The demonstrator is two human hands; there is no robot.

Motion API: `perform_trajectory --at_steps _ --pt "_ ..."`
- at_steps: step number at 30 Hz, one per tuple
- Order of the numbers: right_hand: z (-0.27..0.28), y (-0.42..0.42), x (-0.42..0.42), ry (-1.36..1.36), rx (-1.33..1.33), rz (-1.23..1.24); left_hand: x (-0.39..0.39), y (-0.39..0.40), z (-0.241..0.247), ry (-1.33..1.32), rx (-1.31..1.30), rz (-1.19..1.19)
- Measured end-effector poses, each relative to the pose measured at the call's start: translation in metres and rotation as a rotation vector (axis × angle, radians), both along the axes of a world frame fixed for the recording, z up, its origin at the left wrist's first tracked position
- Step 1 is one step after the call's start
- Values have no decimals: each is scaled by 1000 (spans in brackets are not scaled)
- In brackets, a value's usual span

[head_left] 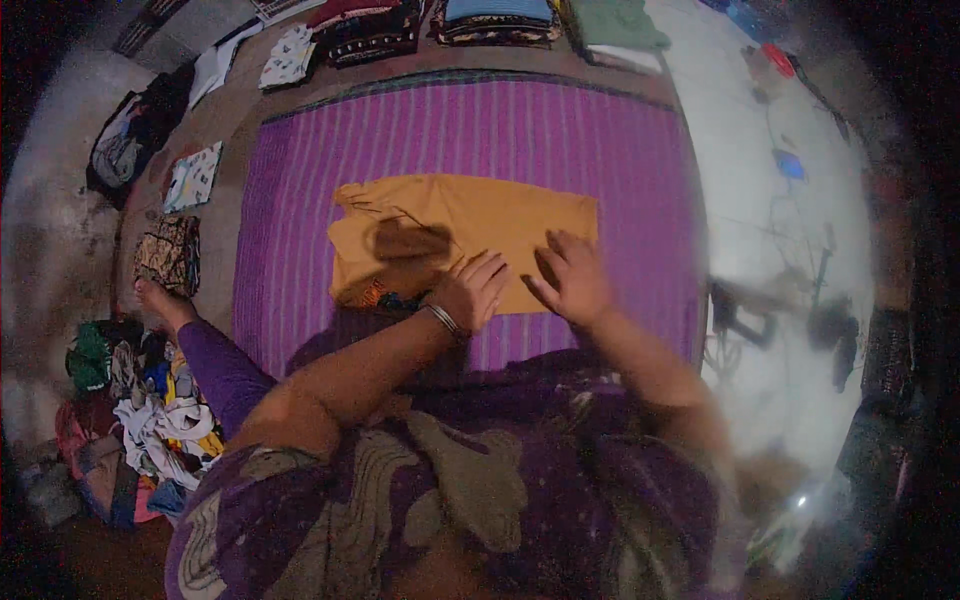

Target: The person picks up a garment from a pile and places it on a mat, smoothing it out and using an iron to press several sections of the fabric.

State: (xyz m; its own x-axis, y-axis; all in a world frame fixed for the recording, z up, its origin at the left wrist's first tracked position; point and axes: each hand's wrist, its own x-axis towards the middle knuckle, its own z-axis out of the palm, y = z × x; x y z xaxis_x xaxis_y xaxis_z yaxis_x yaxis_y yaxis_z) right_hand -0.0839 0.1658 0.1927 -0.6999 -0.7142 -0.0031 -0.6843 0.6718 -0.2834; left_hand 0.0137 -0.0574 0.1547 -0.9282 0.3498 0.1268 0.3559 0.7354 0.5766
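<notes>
A yellow-orange cloth garment (pixel 487 206) lies spread flat on a purple striped mat (pixel 465 124), with a dark printed patch near its lower left edge. My left hand (pixel 476 289), with bangles at the wrist, rests palm down on the garment's lower middle, holding nothing. Near the garment's right end, my right hand (pixel 574 277) is over the cloth with its fingers apart and bent, gripping nothing that shows. Dark shadows fall across the left half of the cloth.
Folded cloth stacks (pixel 499 19) line the mat's far side. At the left are a folded patterned cloth (pixel 169 251), a folded white printed cloth (pixel 193 176) and a heap of loose clothes (pixel 165 431). My bare foot is beside the patterned cloth. Pale glossy floor (pixel 750 202) lies to the right.
</notes>
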Motion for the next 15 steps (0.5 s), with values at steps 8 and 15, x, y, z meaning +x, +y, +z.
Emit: perform_trajectory --at_steps 8,15 --pt "-20 -34 -13 76 107 -75 16 6 20 -48 -383 -5" --pt "-19 -35 -13 87 103 -82 48 -33 -9 25 -461 -47"
